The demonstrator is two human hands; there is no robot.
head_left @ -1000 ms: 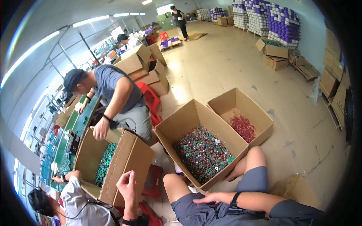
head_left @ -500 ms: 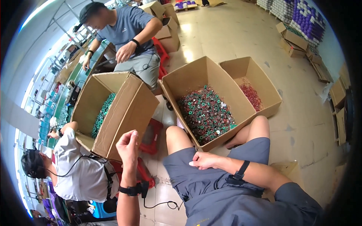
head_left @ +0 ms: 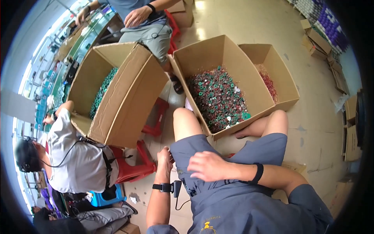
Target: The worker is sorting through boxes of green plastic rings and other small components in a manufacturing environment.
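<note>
My left hand [head_left: 165, 159] is low beside my left knee, its fingers curled in; anything inside them is hidden. Over my lap is my right hand [head_left: 208, 165], slightly blurred, fingers stretched out and apart, nothing visible in them. Neither hand touches a box. In front of my knees stands a large open cardboard box [head_left: 249, 80] holding many small green rings and dark red and white pieces [head_left: 218, 97]. A tilted cardboard box [head_left: 136, 93] to the left contains green rings [head_left: 103, 93].
A smaller cardboard box [head_left: 286, 74] with thin red wire pieces [head_left: 268, 85] adjoins on the right. Red stools [head_left: 136, 165] and a blue stool [head_left: 106, 196] stand left. Two co-workers sit at the green bench [head_left: 87, 37]. Cartons [head_left: 317, 41] line the right side.
My left hand has dropped from beside the tilted box to beside my knee. My right hand has lifted off my shorts and its fingers have spread. The view has shifted, too.
</note>
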